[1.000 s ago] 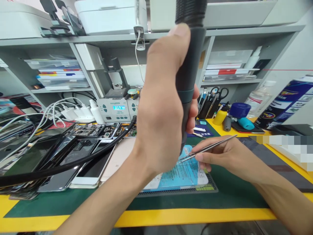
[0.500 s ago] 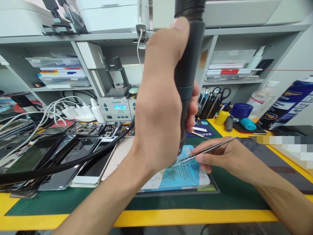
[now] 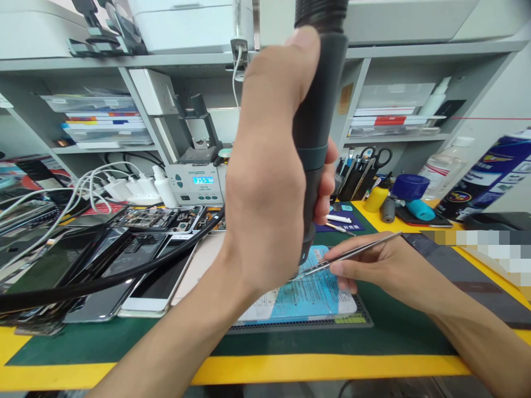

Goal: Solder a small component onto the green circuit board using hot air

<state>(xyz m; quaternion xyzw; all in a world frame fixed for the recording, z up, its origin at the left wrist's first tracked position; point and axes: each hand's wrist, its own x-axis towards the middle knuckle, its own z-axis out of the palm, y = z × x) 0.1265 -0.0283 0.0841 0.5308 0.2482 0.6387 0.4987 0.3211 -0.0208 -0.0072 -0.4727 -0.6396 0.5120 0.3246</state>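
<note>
My left hand (image 3: 265,166) is wrapped around the black handle of a hot air gun (image 3: 321,94), held upright with its nozzle end down over a blue and white printed pad (image 3: 307,304). From the right, my right hand (image 3: 373,262) pinches metal tweezers (image 3: 352,253), which slant down to the left. Their tips reach in under the nozzle, close to the pad. My left hand hides part of the pad, and whatever lies at the tips is too small to make out. A hot air station (image 3: 197,185) with a lit blue display stands behind.
Several phones (image 3: 153,276) and opened phone parts lie to the left, crossed by a thick black hose (image 3: 182,257). White cables (image 3: 89,182) tangle behind them. Bottles, a yellow bottle (image 3: 376,198) and a spray can (image 3: 489,174) stand at the right. A grey shelf (image 3: 199,62) spans the back.
The tweezers' arms look closer together than before. My left hand and the hot air gun have shifted very slightly left; my right hand has barely moved.
</note>
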